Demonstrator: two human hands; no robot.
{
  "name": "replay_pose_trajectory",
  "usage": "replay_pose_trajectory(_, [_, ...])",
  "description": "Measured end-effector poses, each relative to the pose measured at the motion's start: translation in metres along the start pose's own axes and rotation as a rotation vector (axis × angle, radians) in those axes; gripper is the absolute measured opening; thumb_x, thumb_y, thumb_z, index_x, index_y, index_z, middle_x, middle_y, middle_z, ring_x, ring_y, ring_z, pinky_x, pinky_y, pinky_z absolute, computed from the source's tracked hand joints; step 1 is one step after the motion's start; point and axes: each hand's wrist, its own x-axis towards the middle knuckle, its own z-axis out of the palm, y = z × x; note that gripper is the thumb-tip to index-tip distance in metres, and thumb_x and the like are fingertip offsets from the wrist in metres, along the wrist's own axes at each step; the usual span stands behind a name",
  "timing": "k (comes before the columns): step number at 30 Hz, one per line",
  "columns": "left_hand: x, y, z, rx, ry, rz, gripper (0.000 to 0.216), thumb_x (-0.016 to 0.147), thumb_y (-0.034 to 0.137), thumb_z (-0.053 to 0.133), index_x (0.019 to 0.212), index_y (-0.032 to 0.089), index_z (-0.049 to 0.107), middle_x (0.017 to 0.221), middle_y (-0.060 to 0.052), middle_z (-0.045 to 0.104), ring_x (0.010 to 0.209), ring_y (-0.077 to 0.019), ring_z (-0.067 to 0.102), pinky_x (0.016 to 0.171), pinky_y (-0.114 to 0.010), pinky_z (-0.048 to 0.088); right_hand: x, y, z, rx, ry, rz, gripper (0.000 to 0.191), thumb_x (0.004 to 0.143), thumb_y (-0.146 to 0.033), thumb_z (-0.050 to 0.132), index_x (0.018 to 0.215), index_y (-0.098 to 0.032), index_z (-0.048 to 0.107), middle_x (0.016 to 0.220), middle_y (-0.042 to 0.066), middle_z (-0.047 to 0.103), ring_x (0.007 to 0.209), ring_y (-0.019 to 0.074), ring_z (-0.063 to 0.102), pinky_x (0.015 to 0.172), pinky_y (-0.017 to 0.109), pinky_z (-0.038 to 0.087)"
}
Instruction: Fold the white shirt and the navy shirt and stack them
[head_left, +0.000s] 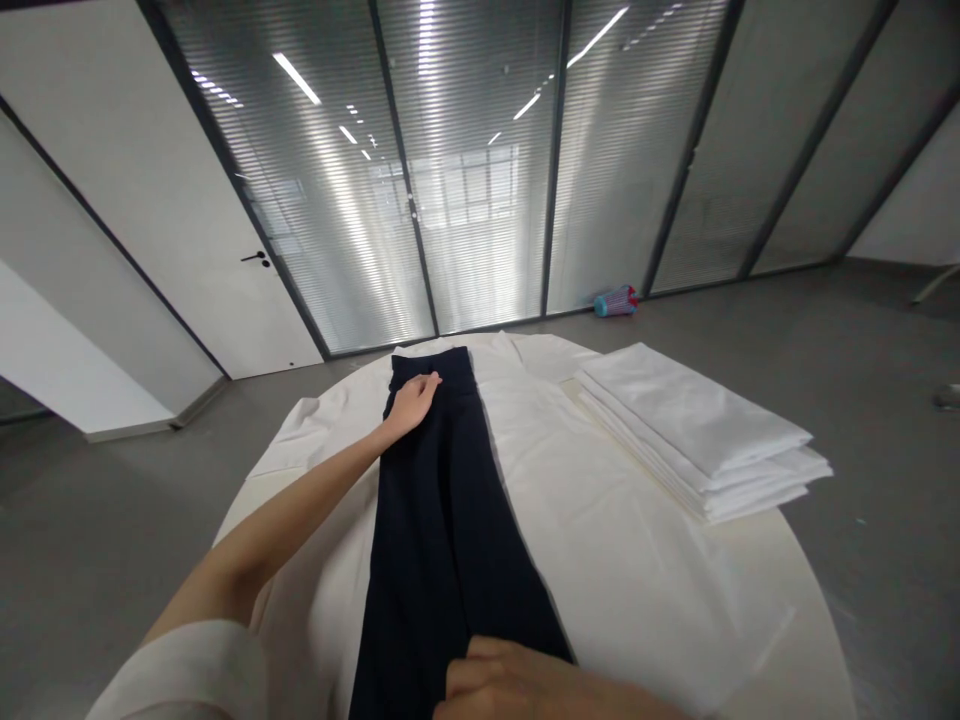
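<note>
step: smoothing dark trousers (442, 520) flat on table (795, 600) | left hand (412, 400) open, pressing waistband | right hand (510, 685) flat, near hem | next: likely an even fold

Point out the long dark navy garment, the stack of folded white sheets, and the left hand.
Long dark navy garment (442, 520), head view, middle of cloth.
Stack of folded white sheets (694, 420), head view, top sheet.
Left hand (414, 400), head view, back of hand.

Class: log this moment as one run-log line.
left hand: flat on far end of long dark navy garment | right hand: on near end | stack of folded white sheets: right
</note>
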Motion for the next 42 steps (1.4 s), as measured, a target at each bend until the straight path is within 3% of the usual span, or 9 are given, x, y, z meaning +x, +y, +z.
replay_pose_trajectory(7, [-0.048, 0.018, 0.02, 0.274, -0.255, 0.062, 0.078, 0.09, 0.072, 0.043, 0.156, 0.032, 0.032, 0.167, -0.007, 0.018, 0.152, -0.0419, 0.012, 0.12, -0.059, 0.014, 0.003, -0.015, -0.015, -0.004, -0.039, -0.003, 0.009, 0.093, -0.023, 0.069, 0.089, -0.018, 0.063, 0.093, -0.005, 0.073, 0.083, 0.0103, 0.061, 0.074, 0.026, 0.042])
replay_pose_trajectory(10, [-0.033, 0.014, 0.015, 0.212, -0.303, 0.021, 0.071, 0.093, 0.073, 0.036, 0.153, 0.036, 0.038, 0.164, -0.005, 0.027, 0.151, -0.0392, 0.021, 0.119, -0.057, 0.019, 0.002, -0.016, -0.015, -0.02, -0.053, 0.017, 0.011, 0.093, -0.025, 0.069, 0.086, -0.018, 0.064, 0.095, -0.005, 0.074, 0.083, 0.0094, 0.062, 0.074, 0.025, 0.043])
replay_pose_trajectory(13, [-0.002, 0.002, 0.005, 0.183, -0.17, -0.03, 0.06, 0.101, 0.061, 0.022, 0.148, 0.033, 0.046, 0.158, -0.004, 0.04, 0.147, -0.0282, 0.035, 0.118, -0.046, 0.028, 0.003, -0.012, -0.01, -0.028, -0.03, 0.006, 0.011, 0.094, -0.03, 0.068, 0.091, -0.02, 0.067, 0.102, -0.004, 0.074, 0.089, 0.0092, 0.064, 0.078, 0.024, 0.044])
replay_pose_trajectory(19, [0.058, -0.027, 0.001, 0.247, -0.051, -0.134, 0.055, 0.103, 0.05, 0.032, 0.148, 0.023, 0.046, 0.163, -0.01, 0.03, 0.152, -0.0295, 0.023, 0.122, -0.047, 0.02, 0.011, -0.004, -0.005, -0.286, 0.181, 0.035, 0.031, 0.103, -0.04, 0.05, 0.131, -0.031, 0.059, 0.143, -0.002, 0.058, 0.131, 0.0191, 0.051, 0.1, 0.032, 0.044])
replay_pose_trajectory(26, [0.073, -0.046, 0.018, 0.228, -0.122, -0.203, 0.062, 0.094, 0.059, 0.047, 0.148, 0.028, 0.048, 0.162, -0.011, 0.03, 0.152, -0.0357, 0.018, 0.12, -0.057, 0.015, 0.002, 0.011, 0.038, -0.529, 0.186, 0.055, 0.047, 0.104, -0.035, 0.045, 0.15, -0.039, 0.037, 0.156, 0.002, 0.043, 0.135, 0.0247, 0.051, 0.105, 0.045, 0.048])
replay_pose_trajectory(30, [0.071, -0.036, 0.007, 0.168, -0.083, -0.22, 0.052, 0.103, 0.051, 0.033, 0.145, 0.026, 0.053, 0.16, -0.009, 0.036, 0.151, -0.0309, 0.025, 0.121, -0.05, 0.023, 0.002, 0.009, 0.041, -0.522, 0.137, 0.063, 0.05, 0.104, -0.037, 0.046, 0.152, -0.04, 0.034, 0.157, 0.004, 0.042, 0.137, 0.0279, 0.048, 0.105, 0.049, 0.047])
replay_pose_trajectory(35, [0.013, -0.004, -0.014, 0.11, -0.046, -0.053, 0.049, 0.107, 0.042, 0.026, 0.144, 0.027, 0.054, 0.161, -0.001, 0.035, 0.152, -0.0195, 0.023, 0.123, -0.034, 0.021, 0.003, -0.002, 0.016, -0.483, 0.108, 0.062, 0.046, 0.105, -0.047, 0.038, 0.149, -0.036, 0.039, 0.154, 0.007, 0.045, 0.135, 0.0297, 0.05, 0.106, 0.052, 0.045])
replay_pose_trajectory(38, [-0.052, 0.018, -0.025, 0.085, -0.204, 0.219, 0.049, 0.105, 0.047, 0.029, 0.146, 0.03, 0.05, 0.162, 0.0, 0.032, 0.154, -0.0223, 0.015, 0.125, -0.046, 0.011, 0.005, -0.008, 0.002, -0.387, 0.08, 0.032, 0.04, 0.105, -0.043, 0.043, 0.141, -0.029, 0.05, 0.145, 0.007, 0.056, 0.134, 0.0282, 0.052, 0.11, 0.05, 0.042])
replay_pose_trajectory(42, [-0.122, 0.038, -0.027, 0.13, -0.382, 0.336, 0.054, 0.102, 0.056, 0.032, 0.15, 0.034, 0.044, 0.163, -0.001, 0.029, 0.155, -0.0252, 0.01, 0.124, -0.054, 0.002, 0.008, -0.023, -0.024, -0.202, 0.071, -0.024, 0.042, 0.101, -0.045, 0.052, 0.136, -0.022, 0.056, 0.135, 0.007, 0.064, 0.133, 0.0205, 0.052, 0.114, 0.038, 0.037])
